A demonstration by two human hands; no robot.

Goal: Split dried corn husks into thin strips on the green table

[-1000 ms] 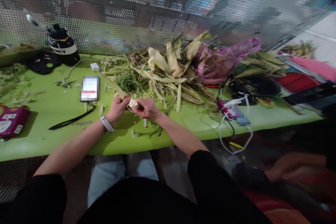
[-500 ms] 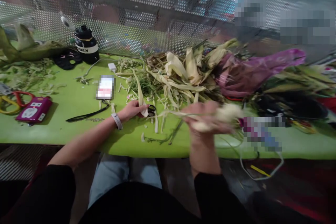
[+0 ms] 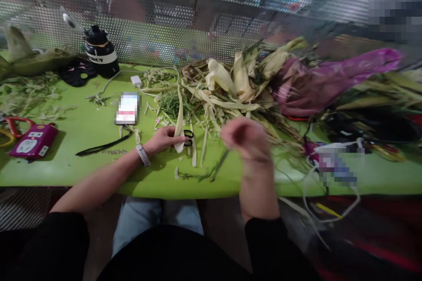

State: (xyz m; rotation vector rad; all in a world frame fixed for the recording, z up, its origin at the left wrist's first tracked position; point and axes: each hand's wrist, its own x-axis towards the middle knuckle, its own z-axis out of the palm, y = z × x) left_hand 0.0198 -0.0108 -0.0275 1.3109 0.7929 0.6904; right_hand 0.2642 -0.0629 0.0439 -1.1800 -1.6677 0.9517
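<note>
My left hand is closed on a pale corn husk strip, pinching its wide lower end while the narrow tip points up. Black scissor handles show just right of the fingertips; whether they are held or lying on the table I cannot tell. Over the table to the right, my right hand is smeared by motion, and nothing shows clearly in its fingers. Beyond both hands lies a heap of dried corn husks. A thin pale strand hangs or falls below the table edge at the right.
On the green table are a phone, a purple box, scissors with red and yellow handles and a dark bottle. Rightward lie a purple plastic bag and a white cable. Perforated metal stands behind.
My hands have separated. The right swung rightward with a pale bundle, then came back slightly, and the bundle no longer shows in it. The left kept the husk strip; the scissor handles came into view.
</note>
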